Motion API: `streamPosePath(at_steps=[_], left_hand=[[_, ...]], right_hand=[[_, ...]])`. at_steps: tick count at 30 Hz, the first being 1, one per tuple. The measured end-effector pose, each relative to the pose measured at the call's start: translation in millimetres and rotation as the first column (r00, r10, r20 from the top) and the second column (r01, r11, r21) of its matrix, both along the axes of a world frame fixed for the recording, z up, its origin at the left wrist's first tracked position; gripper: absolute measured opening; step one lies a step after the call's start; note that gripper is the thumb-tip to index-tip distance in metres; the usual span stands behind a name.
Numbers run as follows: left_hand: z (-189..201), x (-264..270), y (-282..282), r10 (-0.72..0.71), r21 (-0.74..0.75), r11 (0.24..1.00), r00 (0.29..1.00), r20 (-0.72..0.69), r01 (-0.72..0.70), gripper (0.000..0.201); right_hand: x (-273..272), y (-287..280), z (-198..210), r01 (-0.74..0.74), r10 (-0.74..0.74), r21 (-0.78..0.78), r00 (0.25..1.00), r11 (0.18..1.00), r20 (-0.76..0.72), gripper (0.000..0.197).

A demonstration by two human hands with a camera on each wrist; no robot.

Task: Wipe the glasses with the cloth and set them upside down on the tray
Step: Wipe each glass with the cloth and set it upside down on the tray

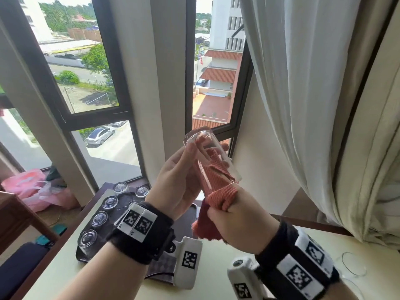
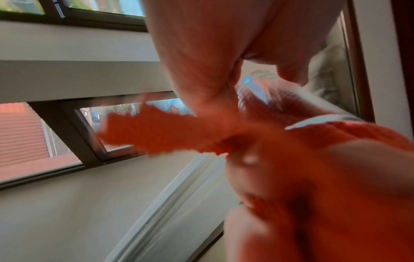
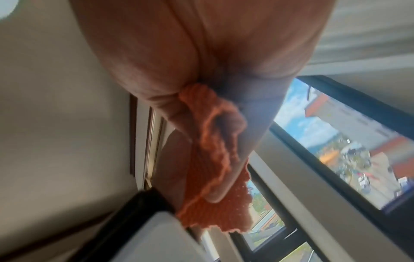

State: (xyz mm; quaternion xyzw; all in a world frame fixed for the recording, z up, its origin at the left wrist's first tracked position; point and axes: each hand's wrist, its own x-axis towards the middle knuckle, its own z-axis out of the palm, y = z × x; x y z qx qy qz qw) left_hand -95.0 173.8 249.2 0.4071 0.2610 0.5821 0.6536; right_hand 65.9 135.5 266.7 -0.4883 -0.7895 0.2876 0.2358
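Sunlit windows back a pale table [image 1: 71,260] where, at left, five glasses [image 1: 99,219] already stand upside down on the dark tray [image 1: 86,257]. Above it, the left hand [image 1: 179,182] grips a tilted glass [image 1: 213,158], while the right hand [image 1: 236,224] pushes the orange cloth [image 1: 218,191] inside. At far right, another glass [image 1: 352,265] apparently awaits wiping.

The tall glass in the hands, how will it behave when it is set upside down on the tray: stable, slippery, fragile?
The glass is tall and narrow, so it probably tips easily if nudged. Its smooth clear wall likely slips in the left hand, though the cloth stuffed inside adds some hold. It looks thin, so set it gently on the tray beside the others.
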Motion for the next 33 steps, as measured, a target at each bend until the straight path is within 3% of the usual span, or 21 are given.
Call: streamPosePath(at_steps=[2, 3, 4, 6, 8, 9, 10, 11, 12, 14, 15, 17, 19, 22, 24, 27, 29, 32, 33], left_hand=[[-0.3, -0.3, 1.2, -0.052, 0.0, 0.999, 0.999, 0.009, 0.052, 0.046], [1.3, 0.5, 2.0, -0.031, -0.011, 0.999, 0.999, -0.019, 0.031, 0.047], [2.7, 1.9, 3.4, 0.021, -0.029, 0.999, 0.997, -0.073, -0.024, 0.052], [1.9, 6.0, 8.2, 0.132, -0.076, 0.985, 0.961, -0.242, -0.154, 0.078], [-1.4, 11.5, 11.7, 0.194, -0.089, 0.966, 0.905, -0.379, -0.245, 0.106], [-2.3, 12.0, 12.1, 0.2, -0.089, 0.963, 0.894, -0.401, -0.255, 0.111], [-3.1, 10.7, 11.4, 0.184, -0.096, 0.967, 0.905, -0.383, -0.237, 0.107], [-5.4, 8.4, 11.2, 0.15, -0.097, 0.977, 0.935, -0.323, -0.19, 0.098], [-9.1, 4.9, 10.8, 0.101, -0.094, 0.987, 0.966, -0.237, -0.127, 0.085], [-13.2, -1.6, 6.5, -0.023, -0.088, 0.996, 0.997, -0.071, 0.016, 0.059], [-15.8, -3.7, 5.0, -0.072, -0.087, 0.994, 0.997, -0.007, 0.071, 0.053], [-17.0, -2.7, 3.1, -0.121, -0.097, 0.987, 0.992, 0.049, 0.125, 0.056], [-11.2, 2.7, 3.8, -0.06, -0.138, 0.989, 0.998, -0.011, 0.058, 0.067], [-6.9, 8.3, 8.7, 0.093, -0.165, 0.977, 0.962, -0.256, -0.138, 0.104], [-8.4, 8.8, 11.3, 0.149, -0.156, 0.965, 0.93, -0.336, -0.211, 0.106], [-7.7, 8.6, 4.9, 0.071, -0.177, 0.979, 0.98, -0.187, -0.105, 0.081], [-7.3, 7.6, -0.3, 0.001, -0.186, 0.982, 1.0, -0.03, -0.007, 0.078], [-10.3, 8.4, -5.8, -0.061, -0.18, 0.98, 0.99, 0.128, 0.084, 0.102], [-10.4, 9.2, -7.4, -0.07, -0.166, 0.982, 0.988, 0.14, 0.093, 0.105]], right_hand=[[-3.1, -4.5, 0.0, 0.006, -0.004, 0.062, 1.0, 0.998, -0.024, 0.022], [-4.1, -5.7, 0.9, -0.02, 0.01, 0.171, 0.998, 0.985, 0.06, 0.017], [-6.0, -6.9, 2.7, -0.069, 0.002, 0.28, 0.972, 0.958, 0.235, 0.02], [-8.5, -8.8, 3.2, -0.117, -0.074, 0.346, 0.868, 0.931, 0.491, 0.033], [-13.8, -11.9, 2.2, -0.075, -0.129, 0.311, 0.799, 0.947, 0.587, 0.033], [-17.6, -13.8, 4.3, -0.046, -0.149, 0.285, 0.768, 0.957, 0.624, 0.029], [-19.1, -14.4, 0.9, -0.005, -0.175, 0.27, 0.753, 0.963, 0.634, 0.024], [-16.0, -14.3, -1.3, 0.037, -0.183, 0.253, 0.789, 0.967, 0.586, 0.024], [-10.0, -10.8, -8.0, 0.029, -0.192, 0.316, 0.846, 0.948, 0.497, 0.028], [-3.6, -4.1, -13.0, -0.001, -0.079, 0.287, 0.961, 0.958, 0.266, 0.025], [-4.2, -4.3, -9.9, -0.032, -0.029, 0.285, 0.977, 0.958, 0.209, 0.02], [-9.1, -6.7, -5.7, -0.071, 0.034, 0.285, 0.991, 0.956, 0.133, 0.028], [-11.6, -8.7, -9.4, -0.094, 0.017, 0.318, 0.971, 0.944, 0.238, 0.014], [-16.4, -9.1, -9.6, -0.123, -0.118, 0.363, 0.81, 0.924, 0.574, 0.027], [-16.8, -7.8, -7.0, -0.126, -0.124, 0.322, 0.747, 0.939, 0.653, 0.03], [-16.6, -6.6, -11.4, -0.066, -0.104, 0.311, 0.86, 0.948, 0.5, 0.042], [-14.3, -3.2, -14.9, -0.04, 0.011, 0.104, 0.965, 0.994, 0.262, 0.046], [-15.7, -12.6, -10.5, 0.017, -0.032, -0.19, 0.997, 0.982, -0.076, 0.009], [-15.2, -17.2, -8.9, 0.018, -0.062, -0.245, 0.983, 0.969, -0.175, 0.007]])
